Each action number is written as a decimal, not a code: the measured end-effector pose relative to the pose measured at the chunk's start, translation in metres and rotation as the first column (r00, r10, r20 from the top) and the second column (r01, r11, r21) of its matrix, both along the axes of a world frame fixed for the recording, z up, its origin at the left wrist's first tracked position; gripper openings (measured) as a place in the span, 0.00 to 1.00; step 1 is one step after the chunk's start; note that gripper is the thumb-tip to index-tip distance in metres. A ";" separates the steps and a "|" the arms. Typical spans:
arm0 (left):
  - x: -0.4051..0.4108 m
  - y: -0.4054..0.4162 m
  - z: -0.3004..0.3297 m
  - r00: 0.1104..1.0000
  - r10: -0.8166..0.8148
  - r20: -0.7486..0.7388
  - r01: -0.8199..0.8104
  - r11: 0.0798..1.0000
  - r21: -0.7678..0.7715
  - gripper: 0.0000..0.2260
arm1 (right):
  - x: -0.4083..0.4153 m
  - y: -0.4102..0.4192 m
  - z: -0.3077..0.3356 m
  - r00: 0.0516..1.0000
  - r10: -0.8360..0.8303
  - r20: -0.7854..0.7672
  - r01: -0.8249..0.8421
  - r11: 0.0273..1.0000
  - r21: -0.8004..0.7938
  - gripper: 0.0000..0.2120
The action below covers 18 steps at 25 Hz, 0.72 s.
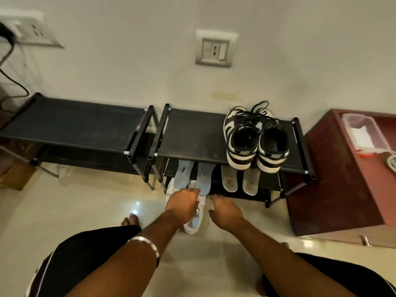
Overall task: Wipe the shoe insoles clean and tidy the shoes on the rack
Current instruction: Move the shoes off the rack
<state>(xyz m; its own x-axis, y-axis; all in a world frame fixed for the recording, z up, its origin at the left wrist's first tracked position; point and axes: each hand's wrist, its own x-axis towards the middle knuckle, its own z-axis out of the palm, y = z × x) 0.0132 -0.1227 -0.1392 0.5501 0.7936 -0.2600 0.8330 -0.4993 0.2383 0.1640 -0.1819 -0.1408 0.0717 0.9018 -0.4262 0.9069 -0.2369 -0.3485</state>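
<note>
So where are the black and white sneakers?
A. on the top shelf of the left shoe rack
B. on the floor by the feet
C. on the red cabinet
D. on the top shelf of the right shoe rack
D: the black and white sneakers stand side by side on the top shelf of the right shoe rack, heels toward the camera, above the grey insoles leaning below.

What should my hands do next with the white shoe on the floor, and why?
Probably close the left hand on the white shoe and lift it. The hand is already over it. The shoe lies on the floor in front of the shoe rack, under the blue insoles leaning there, and the right hand is open beside it.
</note>
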 end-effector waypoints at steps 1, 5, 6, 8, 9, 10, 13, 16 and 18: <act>0.005 0.000 0.013 1.000 -0.005 0.008 0.005 1.000 0.018 0.15 | 0.006 -0.001 0.014 1.000 0.002 0.020 -0.002 1.000 0.024 0.18; 0.029 -0.001 0.066 0.997 -0.044 0.058 0.038 0.994 0.098 0.14 | 0.033 -0.008 0.070 0.998 -0.035 0.060 0.028 0.992 0.120 0.18; 0.036 -0.001 0.077 0.995 -0.063 0.072 0.054 0.991 0.120 0.14 | 0.039 -0.010 0.082 0.997 -0.044 0.065 0.034 0.988 0.148 0.17; 0.052 0.002 0.095 0.990 -0.096 0.101 0.079 0.984 0.158 0.14 | 0.052 -0.011 0.103 0.995 -0.063 0.080 0.045 0.977 0.209 0.15; 0.059 0.004 0.102 0.987 -0.107 0.122 0.085 0.981 0.176 0.14 | 0.057 -0.011 0.110 0.993 -0.072 0.090 0.049 0.970 0.238 0.14; 0.068 0.006 0.108 0.982 -0.119 0.146 0.088 0.975 0.202 0.14 | 0.065 -0.011 0.117 0.991 -0.085 0.100 0.055 0.961 0.270 0.14; 0.099 0.009 0.124 0.974 -0.156 0.165 0.106 0.955 0.278 0.14 | 0.089 -0.007 0.126 0.982 -0.141 0.125 0.092 0.937 0.337 0.14; 0.129 0.014 0.128 0.981 -0.156 0.115 0.127 0.965 0.229 0.18 | 0.114 0.002 0.127 0.974 -0.178 0.143 0.119 0.930 0.348 0.20; 0.143 0.021 0.125 0.990 -0.121 0.067 0.109 0.981 0.162 0.20 | 0.127 0.009 0.125 0.972 -0.186 0.146 0.133 0.940 0.314 0.25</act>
<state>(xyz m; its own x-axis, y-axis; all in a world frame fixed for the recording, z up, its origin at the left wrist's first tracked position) 0.1558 -0.1021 -0.0139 0.6532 0.7517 -0.0904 0.7504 -0.6268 0.2099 0.2912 -0.1726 -0.0160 0.2727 0.9562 -0.1066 0.9180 -0.2918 -0.2688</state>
